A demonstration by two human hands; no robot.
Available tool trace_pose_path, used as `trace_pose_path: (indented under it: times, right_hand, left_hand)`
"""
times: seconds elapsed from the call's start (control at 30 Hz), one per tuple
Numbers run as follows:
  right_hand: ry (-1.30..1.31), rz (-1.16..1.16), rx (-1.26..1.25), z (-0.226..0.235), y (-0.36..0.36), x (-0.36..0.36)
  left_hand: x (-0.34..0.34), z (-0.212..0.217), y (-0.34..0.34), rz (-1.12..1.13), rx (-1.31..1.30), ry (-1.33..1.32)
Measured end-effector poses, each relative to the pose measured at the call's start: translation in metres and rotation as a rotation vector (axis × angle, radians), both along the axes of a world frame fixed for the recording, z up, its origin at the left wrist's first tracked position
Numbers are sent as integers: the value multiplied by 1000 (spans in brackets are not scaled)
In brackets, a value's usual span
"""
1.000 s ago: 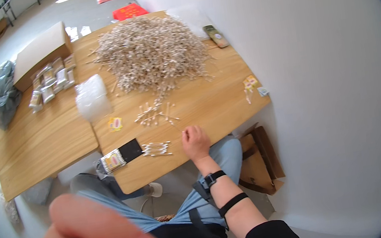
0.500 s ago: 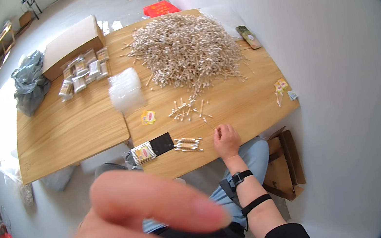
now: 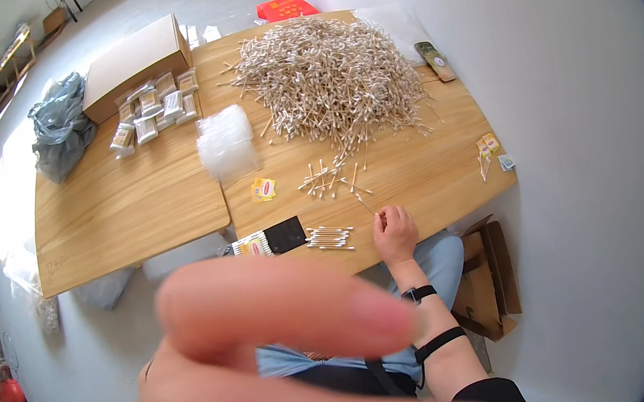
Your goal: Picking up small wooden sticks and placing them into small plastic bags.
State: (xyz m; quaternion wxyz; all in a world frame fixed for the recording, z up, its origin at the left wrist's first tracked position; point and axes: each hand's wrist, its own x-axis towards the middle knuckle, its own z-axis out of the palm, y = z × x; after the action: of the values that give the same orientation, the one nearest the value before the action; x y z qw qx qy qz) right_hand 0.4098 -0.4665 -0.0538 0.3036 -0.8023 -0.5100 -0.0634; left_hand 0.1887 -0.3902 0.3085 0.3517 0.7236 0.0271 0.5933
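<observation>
**Right hand at the swabs, left hand close to the lens**

The right hand (image 3: 394,232) rests on the near edge of the pale wooden table (image 3: 124,214), knuckles up and fingers curled, with a thin cotton swab (image 3: 364,205) sticking out from the fingertips; whether it is truly pinched or only touched is too small to tell. A black wristwatch (image 3: 418,294) and a black band (image 3: 440,343) sit on that forearm.

Just left of the hand lies a neat row of cotton swabs (image 3: 329,237), and beside that a small black card (image 3: 285,235) next to a filled striped packet (image 3: 252,245). Further up the table a loose scatter of swabs (image 3: 329,178) leads to the big heap of wooden-stemmed cotton swabs (image 3: 328,75). A small yellow and red label (image 3: 262,188) and a crumpled stack of clear plastic bags (image 3: 226,142) lie to the left of the scatter.

The left hand (image 3: 280,365) fills the lower foreground, blurred, very near the camera, one finger stretched sideways, holding nothing visible.

At the far left of the table stand finished swab packets (image 3: 154,109), a brown cardboard box (image 3: 135,62) and a grey plastic bag (image 3: 61,123).
</observation>
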Motion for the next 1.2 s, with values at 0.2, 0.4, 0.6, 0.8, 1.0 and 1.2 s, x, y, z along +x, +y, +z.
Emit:
trace_pose_path:
  times: [0.2,0.4,0.6,0.8,1.0,1.2]
  right_hand:
    - [-1,20,2,-2,0,-3]
    - [-26,-21,25,-3,-3,-1]
    - [-57,48,13,-1,5,-5]
    - [-26,3,9,-5,1,0]
    - [-44,41,5,-5,5,-4]
    - [-39,11,8,-5,0,-1]
  left_hand:
    - [-3,-2,-1,34,10,-10]
    - [-2,-3,-1,63,19,-19]
    - [-3,-4,-3,91,25,-39]
    - [-6,-4,-2,109,36,-60]
    - [4,-6,-5,124,44,-71]
    - [-2,-8,-5,137,49,-79]
